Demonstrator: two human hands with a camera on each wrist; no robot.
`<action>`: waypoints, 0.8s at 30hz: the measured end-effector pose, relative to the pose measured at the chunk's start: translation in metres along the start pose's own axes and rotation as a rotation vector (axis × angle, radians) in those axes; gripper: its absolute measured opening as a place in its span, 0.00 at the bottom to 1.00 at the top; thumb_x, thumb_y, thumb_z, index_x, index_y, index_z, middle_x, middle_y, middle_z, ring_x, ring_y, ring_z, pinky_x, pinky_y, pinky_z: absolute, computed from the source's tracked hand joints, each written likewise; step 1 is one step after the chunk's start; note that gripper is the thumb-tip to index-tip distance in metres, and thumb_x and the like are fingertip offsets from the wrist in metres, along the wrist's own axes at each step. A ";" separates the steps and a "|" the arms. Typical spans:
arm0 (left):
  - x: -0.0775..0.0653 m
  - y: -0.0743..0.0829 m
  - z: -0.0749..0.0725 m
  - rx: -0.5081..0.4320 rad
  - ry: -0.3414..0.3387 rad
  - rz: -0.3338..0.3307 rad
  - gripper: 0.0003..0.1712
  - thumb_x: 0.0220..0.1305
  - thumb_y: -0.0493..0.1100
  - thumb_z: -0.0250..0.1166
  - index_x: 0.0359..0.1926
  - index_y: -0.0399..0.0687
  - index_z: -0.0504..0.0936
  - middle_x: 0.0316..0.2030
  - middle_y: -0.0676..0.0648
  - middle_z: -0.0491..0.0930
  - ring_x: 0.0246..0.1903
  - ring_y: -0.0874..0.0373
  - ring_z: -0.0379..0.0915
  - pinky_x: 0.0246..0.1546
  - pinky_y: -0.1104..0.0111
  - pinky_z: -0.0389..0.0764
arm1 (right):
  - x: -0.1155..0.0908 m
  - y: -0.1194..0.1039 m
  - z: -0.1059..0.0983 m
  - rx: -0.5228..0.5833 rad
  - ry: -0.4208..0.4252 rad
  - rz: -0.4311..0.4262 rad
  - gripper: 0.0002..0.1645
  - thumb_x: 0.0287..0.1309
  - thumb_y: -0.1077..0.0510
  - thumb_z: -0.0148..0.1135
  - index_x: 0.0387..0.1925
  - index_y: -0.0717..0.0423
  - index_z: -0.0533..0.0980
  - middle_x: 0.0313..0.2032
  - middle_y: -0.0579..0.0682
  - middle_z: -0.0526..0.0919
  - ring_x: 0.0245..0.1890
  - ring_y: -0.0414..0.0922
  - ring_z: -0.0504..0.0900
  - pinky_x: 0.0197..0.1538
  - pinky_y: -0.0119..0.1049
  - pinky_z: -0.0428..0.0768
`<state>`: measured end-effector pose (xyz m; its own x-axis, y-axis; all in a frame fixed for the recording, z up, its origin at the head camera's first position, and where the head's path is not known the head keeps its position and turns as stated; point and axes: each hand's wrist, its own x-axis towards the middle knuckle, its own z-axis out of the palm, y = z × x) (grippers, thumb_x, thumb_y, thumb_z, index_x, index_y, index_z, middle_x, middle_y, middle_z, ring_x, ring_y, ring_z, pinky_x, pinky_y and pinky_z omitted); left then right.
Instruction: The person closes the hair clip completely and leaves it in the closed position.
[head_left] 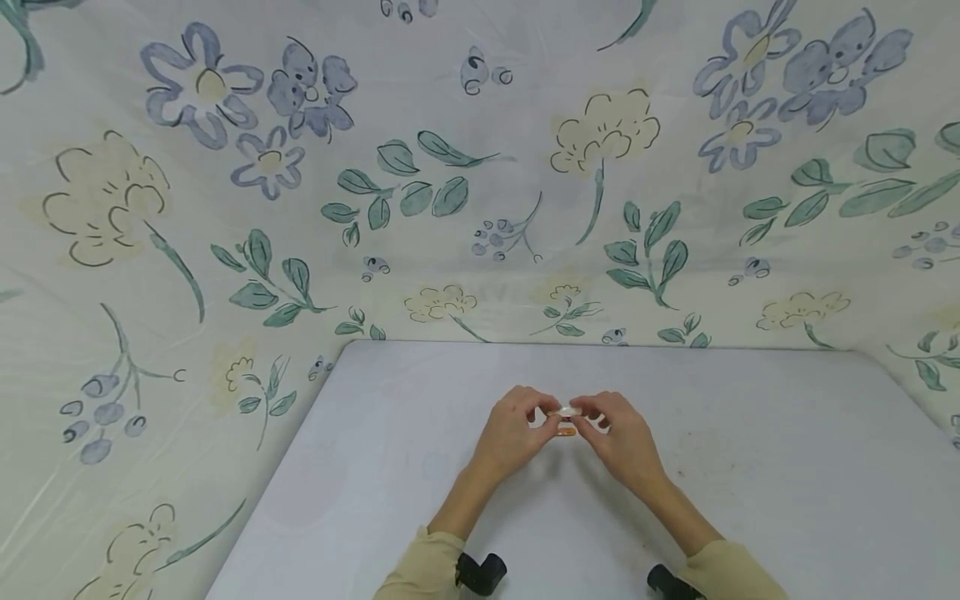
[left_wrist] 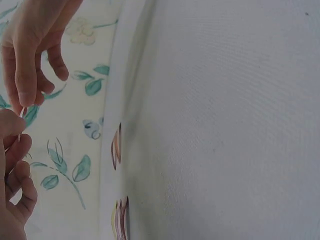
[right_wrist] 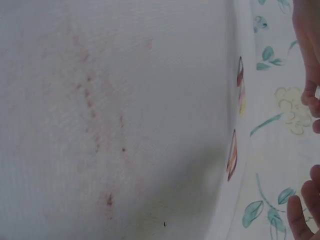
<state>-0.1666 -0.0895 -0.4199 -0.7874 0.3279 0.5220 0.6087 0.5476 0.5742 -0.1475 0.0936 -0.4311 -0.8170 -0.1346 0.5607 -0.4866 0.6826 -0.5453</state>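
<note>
Both hands meet over the middle of the table. The left hand (head_left: 510,429) pinches one end of a small, thin white piece (head_left: 567,412) between thumb and fingertips. At its other end, the right hand (head_left: 618,433) pinches it the same way. Edge-on, the white piece (left_wrist: 21,113) shows as a narrow sliver between the fingertips in the left wrist view; its kind cannot be told. Below the hands, a small orange piece (head_left: 566,432) lies on the table. Viewed from the side, the orange piece (right_wrist: 232,156) is slim and leaf-shaped.
Several thin purple and yellow pieces (left_wrist: 121,217) lie beside the orange one on the white table (head_left: 405,400). Brownish specks (right_wrist: 90,97) mark the tabletop on the right. Floral cloth (head_left: 480,167) hangs behind and around the table. A black wrist mount (head_left: 482,573) sits at the left sleeve.
</note>
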 end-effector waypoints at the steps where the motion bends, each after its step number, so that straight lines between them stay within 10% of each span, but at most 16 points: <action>1: 0.001 -0.001 0.000 0.011 -0.018 -0.008 0.04 0.59 0.38 0.69 0.36 0.45 0.86 0.32 0.51 0.84 0.34 0.50 0.77 0.34 0.74 0.74 | 0.000 0.001 0.000 -0.014 -0.013 0.003 0.15 0.51 0.65 0.74 0.42 0.57 0.83 0.32 0.47 0.81 0.35 0.41 0.76 0.36 0.38 0.81; 24: 0.011 -0.012 0.009 0.323 -0.378 -0.069 0.04 0.57 0.45 0.71 0.33 0.52 0.87 0.27 0.58 0.81 0.30 0.64 0.69 0.33 0.72 0.70 | -0.001 0.013 0.013 -0.140 -0.326 0.206 0.10 0.54 0.59 0.73 0.39 0.54 0.83 0.34 0.47 0.82 0.38 0.44 0.79 0.44 0.42 0.81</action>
<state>-0.1833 -0.0855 -0.4271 -0.8413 0.5060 0.1904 0.5400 0.7686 0.3432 -0.1572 0.0927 -0.4467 -0.9591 -0.1902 0.2095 -0.2743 0.8074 -0.5224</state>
